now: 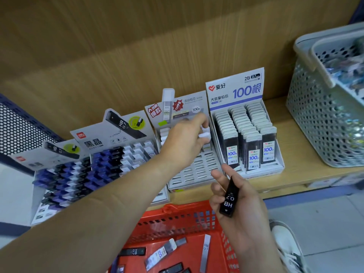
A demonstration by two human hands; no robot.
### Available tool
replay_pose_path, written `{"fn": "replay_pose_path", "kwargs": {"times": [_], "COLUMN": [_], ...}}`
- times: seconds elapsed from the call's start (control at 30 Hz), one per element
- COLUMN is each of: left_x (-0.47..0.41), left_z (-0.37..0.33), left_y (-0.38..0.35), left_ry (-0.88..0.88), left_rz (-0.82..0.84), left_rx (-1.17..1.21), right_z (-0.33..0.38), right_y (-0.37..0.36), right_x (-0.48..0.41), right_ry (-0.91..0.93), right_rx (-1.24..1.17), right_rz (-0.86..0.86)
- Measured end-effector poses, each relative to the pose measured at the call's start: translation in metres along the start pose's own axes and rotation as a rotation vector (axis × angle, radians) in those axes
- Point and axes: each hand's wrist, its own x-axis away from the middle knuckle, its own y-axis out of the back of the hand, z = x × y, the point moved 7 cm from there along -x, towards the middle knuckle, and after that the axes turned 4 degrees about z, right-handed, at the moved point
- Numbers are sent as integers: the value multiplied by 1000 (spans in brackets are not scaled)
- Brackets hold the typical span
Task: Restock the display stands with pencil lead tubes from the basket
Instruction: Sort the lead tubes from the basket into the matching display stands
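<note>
Reaching with the left hand (185,138) across to the back rows of the grey slotted stand (197,170), with fingers curled round white-capped tubes (204,133), one or two, too blurred to count. Aimed that far back, by the look of it, to fill from the rear forward and leave the bare front slots free for the next tubes. Holding in the right hand (236,203), low over the red basket (173,209), a black HB 0.7 tube (229,200), cradled lengthwise in curled fingers with the printed side up. Turned print-up most likely for matching against the header cards; bound, judging by that print, for the black-and-blue stand (92,142) to the left rather than the grey one. Held near the shelf (281,119) edge, probably so as to follow straight after the left hand's placement. Yet to be shelved: more loose tubes (163,252) lying flat on the basket bottom, black and clear mixed. No call to touch the white 100-count stand (236,89) on the right, packed in three upright rows. Further right on the shelf, well apart from both hands, a grey perforated basket (315,125), contents too blurred to name. Somewhere mid-task, to judge by the empty slots above and the stock below.
</note>
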Motion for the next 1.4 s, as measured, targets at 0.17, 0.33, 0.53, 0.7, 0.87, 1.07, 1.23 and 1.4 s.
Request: {"fn": "replay_pose_path", "kwargs": {"times": [0.17, 0.33, 0.53, 0.7, 0.87, 1.07, 1.23, 1.4], "left_x": [-5, -4, 55, 126, 180, 245, 262, 271], "left_z": [-6, 1, -8, 2, 37, 106, 148, 179], "left_y": [4, 5, 6, 10, 44, 94, 124, 153], "left_ry": [-130, -116, 245, 515, 541, 676, 695, 702], "left_rz": [-130, -167, 27, -51, -168, -332, -354, -353], "left_rx": [-88, -138, 399, 916, 857, 659, 348, 134], "right_z": [3, 10, 12, -4, -41, -87, -137, -192], "right_y": [8, 7, -9, -25, -45, -69, -91, -116], "right_x": [-3, 1, 2, 6, 14, 12, 21, 38], "right_ry": [47, 97, 181, 126, -25, 117, 343, 378], "right_rx": [14, 120, 54, 260, 555, 1337, 1911, 2120], "right_rz": [-52, -77, 43, 215, 369, 405, 609, 832]}}
